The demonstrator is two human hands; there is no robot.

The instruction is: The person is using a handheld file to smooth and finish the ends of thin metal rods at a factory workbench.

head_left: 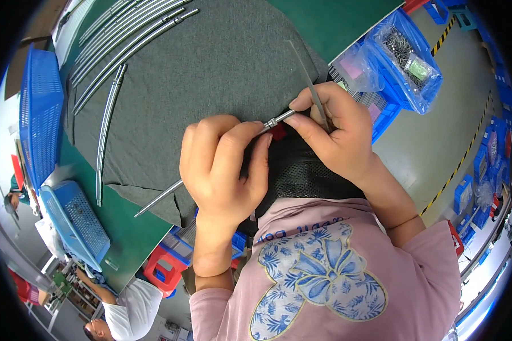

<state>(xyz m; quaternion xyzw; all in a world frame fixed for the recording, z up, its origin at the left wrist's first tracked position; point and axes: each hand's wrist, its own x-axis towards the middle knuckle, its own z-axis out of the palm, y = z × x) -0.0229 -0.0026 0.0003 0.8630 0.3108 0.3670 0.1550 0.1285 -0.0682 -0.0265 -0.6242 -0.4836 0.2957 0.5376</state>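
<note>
A slim silvery metal rod [164, 198] runs slantwise across my lap, with a stepped collar near its upper end. My left hand [222, 165] is closed round it, thumb and forefinger just below the collar. At the rod's far end, the thumb and forefinger of my right hand [342, 133] pinch the tip. A long, thin grey metal strip [308, 79], perhaps a file, is also tucked in my right hand and points up and away. Its lower end is hidden by the fingers. Both hands are close together above the near edge of the grey cloth [210, 68].
Several similar rods [132, 42] lie side by side at the far left of the cloth, with more rods [109, 136] nearer. Blue baskets [77, 219] stand along the left edge. At right, a plastic-lined blue bin [401, 62] holds small metal parts. Another person [132, 307] sits lower left.
</note>
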